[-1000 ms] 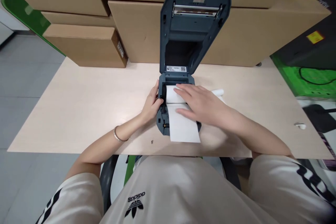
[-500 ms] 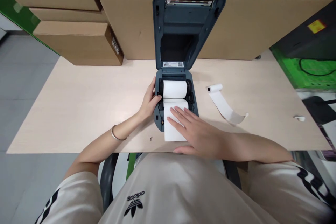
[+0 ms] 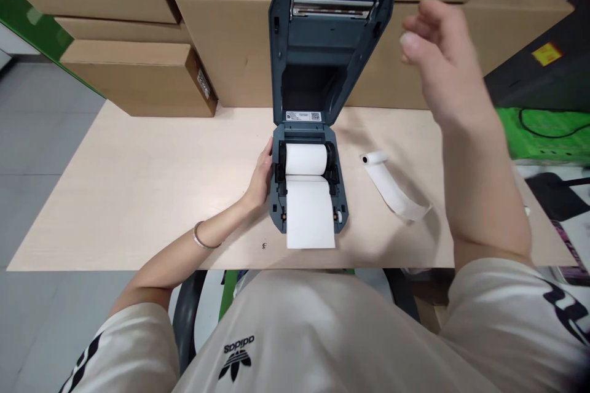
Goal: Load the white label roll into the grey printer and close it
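A dark blue-grey label printer (image 3: 342, 196) stands on the table with its lid (image 3: 332, 43) raised. Inside sits a white paper roll (image 3: 306, 159), and a white paper strip (image 3: 310, 215) runs from it out past the printer's front edge. My left hand (image 3: 260, 177) lies along the printer's left side, fingers stretched out against it, partly hidden by the body. Up in the air, right of the lid and apart from it, is my right hand (image 3: 436, 52). Its fingers are curled in, slightly blurred, with nothing seen in them.
A small loose paper roll (image 3: 374, 158) with an unwound tail lies right of the printer. Large cardboard boxes (image 3: 221, 49) stand behind, and a smaller box (image 3: 133, 83) is at the back left. A tiny dark scrap (image 3: 264, 245) lies near the table's front edge (image 3: 161, 267).
My right hand has left the paper strip and swung up to the right of the lid. The left thumb has come off the printer's rim. The strip now lies uncovered.
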`<move>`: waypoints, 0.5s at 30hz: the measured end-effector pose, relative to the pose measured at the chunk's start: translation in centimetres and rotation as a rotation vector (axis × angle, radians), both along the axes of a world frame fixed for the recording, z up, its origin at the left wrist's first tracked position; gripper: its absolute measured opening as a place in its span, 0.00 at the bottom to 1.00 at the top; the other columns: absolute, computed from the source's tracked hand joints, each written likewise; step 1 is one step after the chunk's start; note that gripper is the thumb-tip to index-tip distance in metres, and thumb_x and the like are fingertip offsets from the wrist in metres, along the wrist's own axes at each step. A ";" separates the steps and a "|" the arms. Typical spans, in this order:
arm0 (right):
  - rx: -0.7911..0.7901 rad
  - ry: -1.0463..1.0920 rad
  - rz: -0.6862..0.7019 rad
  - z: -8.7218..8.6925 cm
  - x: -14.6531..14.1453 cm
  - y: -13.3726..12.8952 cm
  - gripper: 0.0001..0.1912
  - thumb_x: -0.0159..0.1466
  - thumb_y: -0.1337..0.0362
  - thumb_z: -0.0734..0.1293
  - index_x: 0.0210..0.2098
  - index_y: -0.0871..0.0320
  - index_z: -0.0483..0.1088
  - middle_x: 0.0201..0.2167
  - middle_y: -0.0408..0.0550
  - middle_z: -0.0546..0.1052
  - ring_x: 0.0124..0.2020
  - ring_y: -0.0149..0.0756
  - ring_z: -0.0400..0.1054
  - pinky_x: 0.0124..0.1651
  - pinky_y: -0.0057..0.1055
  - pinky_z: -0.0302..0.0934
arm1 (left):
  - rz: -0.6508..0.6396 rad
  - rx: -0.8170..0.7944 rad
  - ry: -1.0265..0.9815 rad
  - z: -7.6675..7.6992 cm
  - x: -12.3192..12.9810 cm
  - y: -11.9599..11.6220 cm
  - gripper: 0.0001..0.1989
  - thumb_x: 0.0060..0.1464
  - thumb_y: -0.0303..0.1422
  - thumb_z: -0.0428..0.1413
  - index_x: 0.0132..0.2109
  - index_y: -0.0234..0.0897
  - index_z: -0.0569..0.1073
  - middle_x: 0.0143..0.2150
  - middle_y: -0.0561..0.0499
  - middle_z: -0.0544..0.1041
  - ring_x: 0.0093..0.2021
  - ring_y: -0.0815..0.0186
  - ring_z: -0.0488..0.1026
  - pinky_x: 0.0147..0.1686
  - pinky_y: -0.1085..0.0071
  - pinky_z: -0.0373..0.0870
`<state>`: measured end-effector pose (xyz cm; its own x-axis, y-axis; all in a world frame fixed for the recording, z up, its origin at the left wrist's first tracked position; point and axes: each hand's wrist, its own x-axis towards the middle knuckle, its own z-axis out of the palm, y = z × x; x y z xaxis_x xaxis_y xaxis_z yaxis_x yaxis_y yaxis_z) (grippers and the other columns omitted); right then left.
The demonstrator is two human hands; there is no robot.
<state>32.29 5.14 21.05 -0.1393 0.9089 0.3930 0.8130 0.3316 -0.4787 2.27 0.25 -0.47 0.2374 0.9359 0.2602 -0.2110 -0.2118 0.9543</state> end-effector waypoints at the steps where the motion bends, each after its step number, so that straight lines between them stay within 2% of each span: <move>1: -0.059 0.020 0.029 -0.3 -0.3 1.7 0.45 0.70 0.32 0.62 0.82 0.33 0.50 0.71 0.45 0.75 0.75 0.59 0.67 0.69 0.63 0.71 | -0.002 -0.005 -0.017 0.0 0.0 0.0 0.36 0.74 0.61 0.47 0.80 0.54 0.62 0.85 0.55 0.59 0.87 0.50 0.51 0.85 0.45 0.51; 3: -0.175 0.045 0.110 -0.8 -1.1 3.8 0.53 0.67 0.25 0.57 0.84 0.37 0.43 0.73 0.44 0.74 0.74 0.55 0.68 0.70 0.57 0.71 | -0.007 -0.026 -0.038 -0.1 -0.2 0.0 0.35 0.75 0.61 0.44 0.79 0.54 0.64 0.85 0.55 0.60 0.86 0.50 0.52 0.84 0.46 0.54; 4: -0.209 0.057 0.149 -0.9 -1.5 4.3 0.54 0.67 0.21 0.51 0.83 0.40 0.44 0.73 0.44 0.74 0.72 0.53 0.70 0.69 0.53 0.71 | -0.005 -0.042 -0.039 -0.3 -0.3 0.0 0.35 0.75 0.61 0.43 0.79 0.54 0.64 0.84 0.54 0.61 0.86 0.50 0.54 0.84 0.45 0.56; 6: -0.211 0.092 0.210 -0.7 -2.3 4.0 0.57 0.66 0.19 0.38 0.81 0.44 0.51 0.70 0.45 0.77 0.66 0.49 0.74 0.66 0.48 0.72 | 0.011 -0.080 -0.029 -0.9 -0.7 0.1 0.36 0.75 0.62 0.40 0.78 0.55 0.65 0.83 0.53 0.63 0.85 0.49 0.56 0.82 0.43 0.58; 8: -0.175 0.207 0.262 -0.5 -2.6 2.8 0.58 0.66 0.21 0.32 0.75 0.45 0.61 0.65 0.47 0.80 0.62 0.48 0.76 0.65 0.48 0.72 | 0.034 -0.101 -0.001 -1.5 -1.0 0.3 0.37 0.75 0.63 0.38 0.79 0.55 0.63 0.83 0.52 0.64 0.85 0.49 0.57 0.81 0.41 0.60; 12: -0.247 0.547 0.404 -1.2 -2.5 -1.0 0.49 0.69 0.21 0.47 0.61 0.49 0.75 0.62 0.53 0.82 0.61 0.54 0.77 0.66 0.54 0.72 | 0.077 -0.112 -0.043 -2.0 -1.2 0.4 0.38 0.75 0.63 0.36 0.79 0.54 0.64 0.81 0.50 0.68 0.83 0.47 0.61 0.80 0.39 0.60; 14: -0.279 0.495 0.510 -2.4 -2.4 -3.1 0.47 0.68 0.20 0.54 0.61 0.49 0.76 0.66 0.53 0.79 0.68 0.58 0.73 0.72 0.56 0.67 | 0.093 -0.101 -0.056 -1.9 -1.2 0.3 0.37 0.75 0.62 0.37 0.79 0.54 0.64 0.80 0.51 0.69 0.82 0.47 0.62 0.80 0.38 0.60; 15: -0.263 0.400 0.568 -3.1 -2.5 -4.2 0.46 0.67 0.20 0.57 0.64 0.48 0.75 0.69 0.53 0.77 0.73 0.59 0.69 0.77 0.58 0.61 | 0.081 -0.072 -0.025 -1.8 -1.2 0.1 0.37 0.76 0.62 0.35 0.79 0.55 0.63 0.80 0.51 0.69 0.82 0.47 0.63 0.80 0.37 0.60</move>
<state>29.81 0.93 17.91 -0.5075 0.8107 0.2919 0.2970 0.4826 -0.8239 1.03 0.37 -2.32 0.1541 0.9683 0.1965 -0.2199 -0.1603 0.9623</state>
